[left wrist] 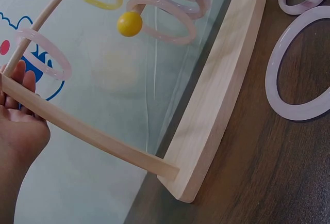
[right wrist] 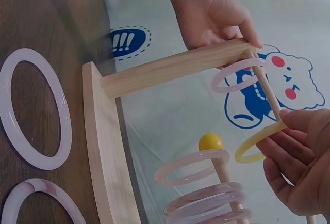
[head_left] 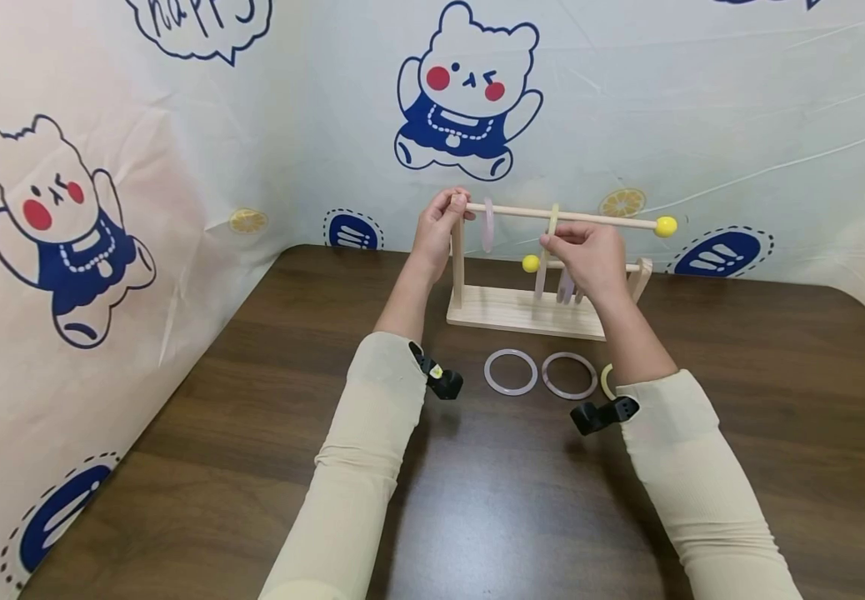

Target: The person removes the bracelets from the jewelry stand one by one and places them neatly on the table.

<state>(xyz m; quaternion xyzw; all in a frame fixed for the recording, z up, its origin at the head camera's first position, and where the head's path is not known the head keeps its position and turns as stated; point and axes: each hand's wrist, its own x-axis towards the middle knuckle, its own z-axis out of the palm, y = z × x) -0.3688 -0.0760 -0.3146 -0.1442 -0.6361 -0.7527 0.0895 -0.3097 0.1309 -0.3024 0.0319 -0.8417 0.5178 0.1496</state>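
My left hand (head_left: 438, 232) grips the top of the tall post (head_left: 457, 268) of a wooden bangle stand, thumb in front and fingers behind. On the stand's upper rod (head_left: 605, 219), which ends in a yellow ball (head_left: 666, 227), hangs a pale pink bangle (head_left: 488, 227) near that post. Farther along, my right hand (head_left: 593, 254) pinches a yellow bangle (right wrist: 248, 145) between thumb and fingers; the rod passes through it. The lower rod, tipped with another yellow ball (right wrist: 210, 142), carries several pink and lilac bangles (right wrist: 203, 203), partly behind my right hand in the head view.
In front of the stand's base (head_left: 492, 308), a lilac bangle (head_left: 487, 372), a mottled purplish bangle (head_left: 545, 372) and a yellow bangle (head_left: 605, 382), partly behind the right wrist, lie on the brown table (head_left: 252, 433). A printed cloth (head_left: 350, 108) hangs behind and to the left.
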